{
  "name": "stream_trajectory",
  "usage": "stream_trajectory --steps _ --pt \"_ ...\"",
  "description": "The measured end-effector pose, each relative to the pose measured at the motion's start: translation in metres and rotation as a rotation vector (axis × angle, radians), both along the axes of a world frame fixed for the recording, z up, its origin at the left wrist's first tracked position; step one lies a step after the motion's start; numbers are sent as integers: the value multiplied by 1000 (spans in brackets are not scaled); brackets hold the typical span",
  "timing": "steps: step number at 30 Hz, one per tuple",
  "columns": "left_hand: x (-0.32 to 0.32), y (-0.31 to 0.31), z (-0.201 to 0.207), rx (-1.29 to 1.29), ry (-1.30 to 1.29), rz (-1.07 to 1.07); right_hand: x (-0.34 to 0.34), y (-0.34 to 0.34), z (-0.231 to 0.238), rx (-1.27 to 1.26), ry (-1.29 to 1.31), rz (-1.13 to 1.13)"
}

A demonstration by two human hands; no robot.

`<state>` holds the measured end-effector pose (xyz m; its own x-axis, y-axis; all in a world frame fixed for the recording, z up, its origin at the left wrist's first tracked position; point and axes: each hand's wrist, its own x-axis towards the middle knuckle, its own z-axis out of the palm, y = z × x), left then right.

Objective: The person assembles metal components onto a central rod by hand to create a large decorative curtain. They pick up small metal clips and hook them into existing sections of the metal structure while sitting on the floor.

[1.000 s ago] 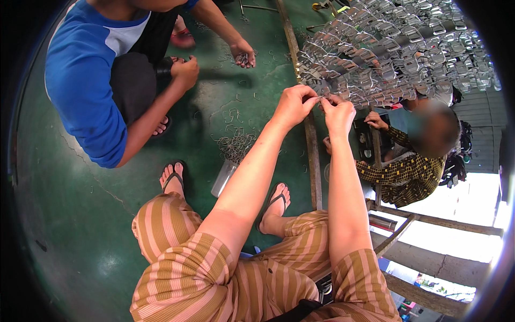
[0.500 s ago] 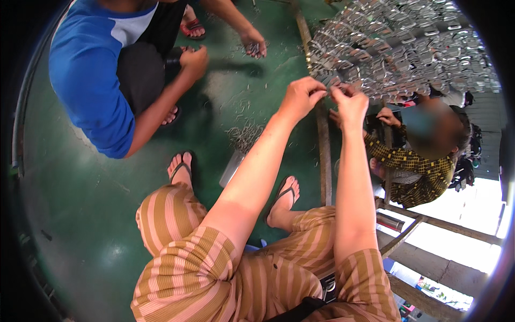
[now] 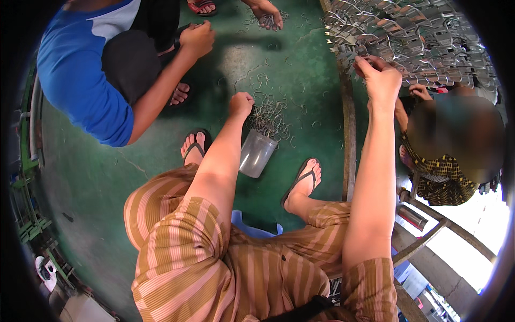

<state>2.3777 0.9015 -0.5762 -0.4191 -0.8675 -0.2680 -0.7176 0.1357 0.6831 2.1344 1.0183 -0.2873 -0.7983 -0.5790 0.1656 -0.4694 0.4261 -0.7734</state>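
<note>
My left hand [image 3: 241, 105] is closed, held low at the left edge of a heap of bent wire hooks [image 3: 271, 119]. Whatever its fingers may hold is hidden. The hooks spill from the mouth of a clear plastic jar [image 3: 258, 154] lying on the green floor. Up at the right, my right hand [image 3: 382, 80] pinches at the near edge of a hanging sheet of linked shiny metal pieces [image 3: 413, 40]. Thumb and fingertips meet there on a small metal piece, partly covered by the fingers.
Across from me a person in a blue sleeve [image 3: 80, 80] squats, one hand [image 3: 268, 15] holding hooks. Another person in a patterned top [image 3: 442, 182] sits beyond the wooden frame bar [image 3: 348, 134]. A blue plastic stool [image 3: 252, 228] shows below me.
My hands were together by the metal sheet; the left has dropped down and left to the heap of hooks. My right hand stays at the sheet's edge. The whole view has shifted somewhat.
</note>
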Motion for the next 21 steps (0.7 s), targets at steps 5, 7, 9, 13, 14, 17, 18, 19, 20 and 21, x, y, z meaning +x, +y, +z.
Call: stream_trajectory --steps 5,7,9,13,14,17,18,19,20,21 --pt "-20 -5 -13 -72 -42 26 8 2 6 33 -73 -27" --pt "-29 -14 -14 -259 23 -102 12 2 8 -29 -153 -46" --pt "-35 -28 -19 -296 47 -38 14 1 10 -17 -146 -51" --pt "-31 -44 -22 -310 41 292 17 1 11 -27 -167 -32" --pt "-27 -49 -25 -335 27 314 19 2 13 -31 -170 -34" --pt "-23 -48 -28 -281 5 276 21 1 15 -48 -169 -34" --pt "-26 -46 -26 -279 8 276 22 0 18 -38 -199 -59" --pt "-31 -43 -23 -293 -37 232 23 0 20 -29 -228 -84" --pt "-36 -41 -20 -308 -81 193 21 0 18 -29 -223 -81" --pt "-40 -39 -19 -307 -76 196 18 2 14 -70 -237 -57"
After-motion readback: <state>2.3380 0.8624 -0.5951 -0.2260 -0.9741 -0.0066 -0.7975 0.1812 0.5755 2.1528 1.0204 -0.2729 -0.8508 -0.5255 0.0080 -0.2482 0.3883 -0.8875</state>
